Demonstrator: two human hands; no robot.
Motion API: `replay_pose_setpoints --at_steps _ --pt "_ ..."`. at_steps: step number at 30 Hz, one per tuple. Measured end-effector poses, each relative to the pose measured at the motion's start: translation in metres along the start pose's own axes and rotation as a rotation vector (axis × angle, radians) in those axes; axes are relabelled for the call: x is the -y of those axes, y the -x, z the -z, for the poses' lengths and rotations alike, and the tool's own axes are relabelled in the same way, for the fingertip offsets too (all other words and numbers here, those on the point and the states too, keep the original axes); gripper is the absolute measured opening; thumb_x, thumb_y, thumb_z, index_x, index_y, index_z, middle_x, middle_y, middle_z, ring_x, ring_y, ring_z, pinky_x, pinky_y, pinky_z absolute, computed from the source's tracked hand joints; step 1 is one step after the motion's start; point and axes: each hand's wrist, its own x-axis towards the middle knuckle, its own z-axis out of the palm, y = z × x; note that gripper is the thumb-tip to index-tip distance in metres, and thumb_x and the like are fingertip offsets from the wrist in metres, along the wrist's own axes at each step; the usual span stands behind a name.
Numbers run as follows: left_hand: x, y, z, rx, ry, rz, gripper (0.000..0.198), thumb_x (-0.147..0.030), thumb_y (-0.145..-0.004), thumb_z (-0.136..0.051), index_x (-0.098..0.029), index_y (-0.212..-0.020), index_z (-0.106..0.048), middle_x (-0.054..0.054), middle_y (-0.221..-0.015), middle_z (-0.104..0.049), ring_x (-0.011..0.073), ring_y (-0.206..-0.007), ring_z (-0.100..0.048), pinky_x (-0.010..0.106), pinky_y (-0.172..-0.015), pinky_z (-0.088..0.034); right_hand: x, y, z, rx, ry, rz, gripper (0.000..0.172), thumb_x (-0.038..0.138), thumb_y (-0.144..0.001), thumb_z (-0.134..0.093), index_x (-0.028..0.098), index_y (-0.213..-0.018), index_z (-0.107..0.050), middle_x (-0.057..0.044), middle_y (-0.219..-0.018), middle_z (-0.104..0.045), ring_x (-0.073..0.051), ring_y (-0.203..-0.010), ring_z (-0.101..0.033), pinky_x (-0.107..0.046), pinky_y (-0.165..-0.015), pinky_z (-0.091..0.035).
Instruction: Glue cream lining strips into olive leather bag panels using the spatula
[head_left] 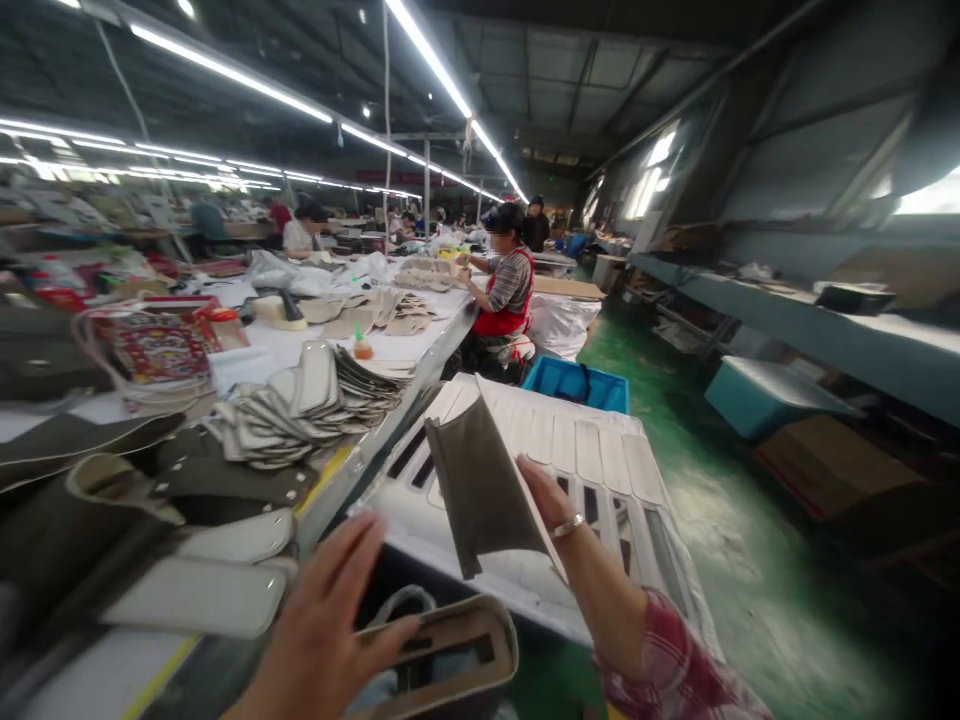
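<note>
— And the brown panel (484, 485) is held up at the centre of the frame, its right edge grasped by the right hand (547, 495)!
— The left hand (322, 600)?
— Spread open at lower left of centre, nothing gripped; whether the bag (504, 640) is touched cannot be told.
— And farther out?
— White strips (589, 440) are laid behind the panel; beyond them, a blue crate (616, 397) and a co-worker (511, 290) are seen.
</note>
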Motion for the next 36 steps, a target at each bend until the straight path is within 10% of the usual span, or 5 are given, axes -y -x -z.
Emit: replay_pose_setpoints --at_steps 3,7,14,22,36 --pt "-0.032 -0.013 -0.017 0.127 0.02 -0.095 0.08 -0.045 -0.071 -0.059 -0.015 -0.137 -0.026 0.015 -0.139 -0.034 0.0335 -0.129 -0.027 0.05 -0.106 -0.023 -0.013 0.039 -0.068 0.167 0.036 -0.071 0.048 0.055 -0.081 -0.045 0.012 -0.098 -0.058 -0.008 -0.08 -0.065 -0.019 -0.075 -0.061 -0.033 -0.077 -0.049" --pt "-0.026 -0.021 -0.006 0.137 0.273 0.242 0.041 -0.027 -0.078 -0.046 -0.012 -0.116 -0.054 0.013 -0.118 -0.058 0.0272 -0.114 -0.049 0.04 -0.1 -0.036 -0.009 0.086 -0.087 0.449 0.327 0.062 0.069 0.069 -0.081 -0.024 0.013 -0.105 -0.055 -0.012 -0.093 -0.062 -0.022 -0.086 -0.06 -0.038 -0.08 -0.048" --pt "-0.008 -0.019 0.046 0.326 0.857 0.546 0.039 -0.027 -0.065 -0.061 -0.011 -0.1 -0.063 0.007 -0.088 -0.069 0.0282 -0.091 -0.061 0.04 -0.083 -0.047 0.006 0.11 -0.055 0.073 1.427 0.962 0.09 0.058 -0.063 -0.065 0.013 -0.134 -0.03 -0.018 -0.134 -0.034 -0.034 -0.126 -0.026 -0.052 -0.104 -0.021" --pt "-0.002 -0.012 0.083 0.817 0.529 0.315 0.046 -0.03 -0.064 -0.064 -0.02 -0.109 -0.06 0.004 -0.103 -0.065 0.0236 -0.092 -0.059 0.031 -0.085 -0.044 -0.043 0.096 -0.056 0.406 1.52 0.76 0.071 0.038 -0.081 -0.05 0.009 -0.138 -0.02 -0.017 -0.128 -0.04 -0.024 -0.113 -0.042 -0.037 -0.098 -0.035" --pt "0.013 0.041 0.049 0.816 -0.085 0.274 0.019 -0.022 -0.073 -0.047 -0.017 -0.071 -0.065 0.009 -0.081 -0.065 0.0227 -0.083 -0.057 0.03 -0.076 -0.042 -0.065 0.091 -0.048 0.429 1.655 0.535 0.079 0.043 -0.077 -0.052 0.009 -0.14 -0.018 -0.018 -0.129 -0.041 -0.03 -0.113 -0.043 -0.042 -0.094 -0.035"
